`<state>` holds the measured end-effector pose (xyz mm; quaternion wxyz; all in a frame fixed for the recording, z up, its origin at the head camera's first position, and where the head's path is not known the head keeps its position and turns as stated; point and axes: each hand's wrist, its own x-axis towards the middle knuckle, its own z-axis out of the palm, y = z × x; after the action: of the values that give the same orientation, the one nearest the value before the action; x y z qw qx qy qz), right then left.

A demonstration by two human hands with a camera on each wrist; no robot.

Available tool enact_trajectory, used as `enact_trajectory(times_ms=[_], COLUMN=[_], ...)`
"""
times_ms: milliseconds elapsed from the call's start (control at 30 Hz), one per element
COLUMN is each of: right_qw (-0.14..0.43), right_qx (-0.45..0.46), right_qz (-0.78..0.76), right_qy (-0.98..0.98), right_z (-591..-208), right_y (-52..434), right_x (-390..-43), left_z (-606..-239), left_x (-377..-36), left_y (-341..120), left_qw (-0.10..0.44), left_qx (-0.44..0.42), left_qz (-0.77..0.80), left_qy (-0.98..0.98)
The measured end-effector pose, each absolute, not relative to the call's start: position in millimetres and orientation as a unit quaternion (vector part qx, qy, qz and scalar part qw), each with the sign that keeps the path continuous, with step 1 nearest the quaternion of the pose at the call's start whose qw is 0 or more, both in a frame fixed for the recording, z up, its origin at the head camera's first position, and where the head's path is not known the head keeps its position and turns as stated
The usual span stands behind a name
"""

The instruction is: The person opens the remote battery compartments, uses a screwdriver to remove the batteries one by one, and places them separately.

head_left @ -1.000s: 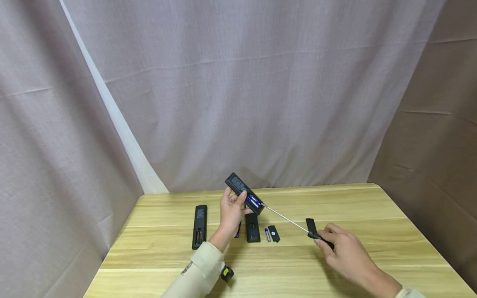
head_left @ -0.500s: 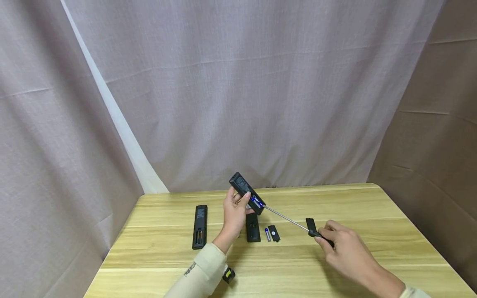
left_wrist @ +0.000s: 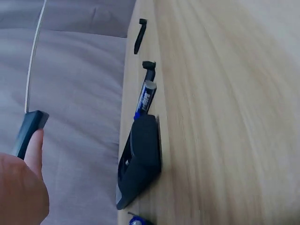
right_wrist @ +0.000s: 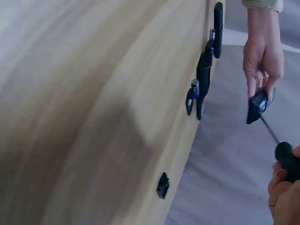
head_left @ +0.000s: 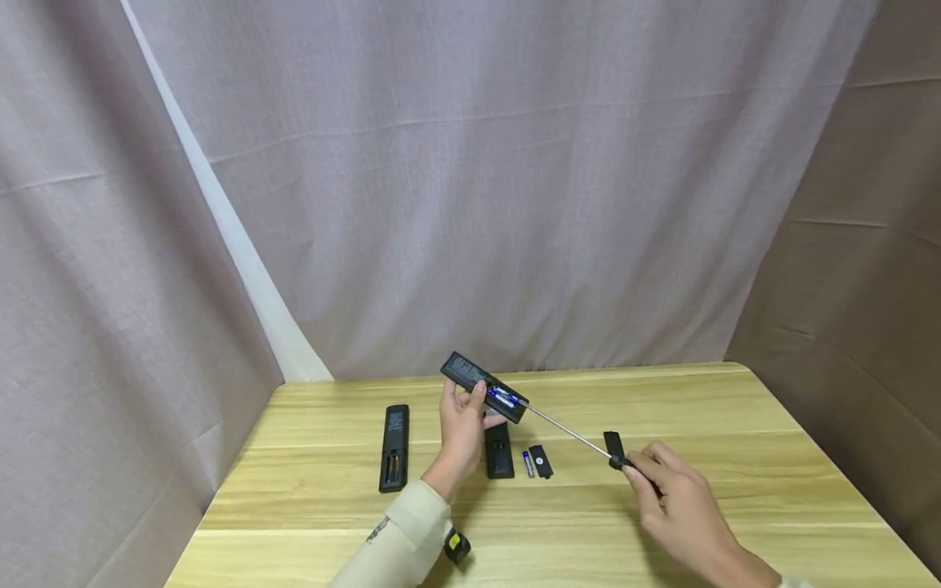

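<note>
My left hand [head_left: 461, 429] holds a black remote control [head_left: 465, 369] up above the table, its back facing me and the thumb across it. The battery compartment lies uncovered, with blue-and-white batteries [head_left: 504, 398] inside. From the right, my right hand [head_left: 684, 502] grips a screwdriver [head_left: 566, 429] by its dark handle. The long metal shaft reaches to the remote's lower right end, tip right at the batteries. In the right wrist view, the remote [right_wrist: 253, 108] and the screwdriver's handle [right_wrist: 287, 159] show close together. The left wrist view catches the remote's end [left_wrist: 32, 124] and the thin shaft [left_wrist: 33, 61].
On the wooden table [head_left: 735, 425] lie a second remote [head_left: 395, 433] with its compartment uncovered and a third remote [head_left: 500, 461] partly behind my left hand. Beside them are a loose battery [head_left: 528, 464], a battery cover [head_left: 540, 461] and another dark cover [head_left: 613, 443]. Curtains hang behind.
My left hand has shifted slightly right, and the remote has turned to a flatter slant. The screwdriver's tip has followed its lower end a little to the right.
</note>
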<state>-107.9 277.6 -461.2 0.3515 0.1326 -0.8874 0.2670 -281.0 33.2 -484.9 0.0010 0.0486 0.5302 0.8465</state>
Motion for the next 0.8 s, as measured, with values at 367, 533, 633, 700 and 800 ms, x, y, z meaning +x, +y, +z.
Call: enact_trajectory(times_ms=[367, 533, 633, 700, 800], right_qw=[0.351, 0.335, 0.330, 0.331, 0.330], right_qx=[0.125, 0.071, 0.043, 0.034, 0.028], right_qz=[0.270, 0.301, 0.313, 0.316, 0.320], right_qy=[-0.888, -0.890, -0.889, -0.889, -0.888], right_z=[-459, -465, -470, -473, -476], right_y=[277, 286, 291, 293, 295], right_x=[-113, -115, -117, -118, -119], left_z=[-491, -489, -489, -490, -490], left_x=[-268, -273, -273, -274, -274], left_y=[44, 41, 39, 38, 37], left_qw=[0.028, 0.016, 0.016, 0.017, 0.016], left_qx=[0.049, 0.031, 0.026, 0.027, 0.028], left_qz=[0.825, 0.810, 0.806, 0.806, 0.806], left_qy=[0.563, 0.586, 0.591, 0.591, 0.591])
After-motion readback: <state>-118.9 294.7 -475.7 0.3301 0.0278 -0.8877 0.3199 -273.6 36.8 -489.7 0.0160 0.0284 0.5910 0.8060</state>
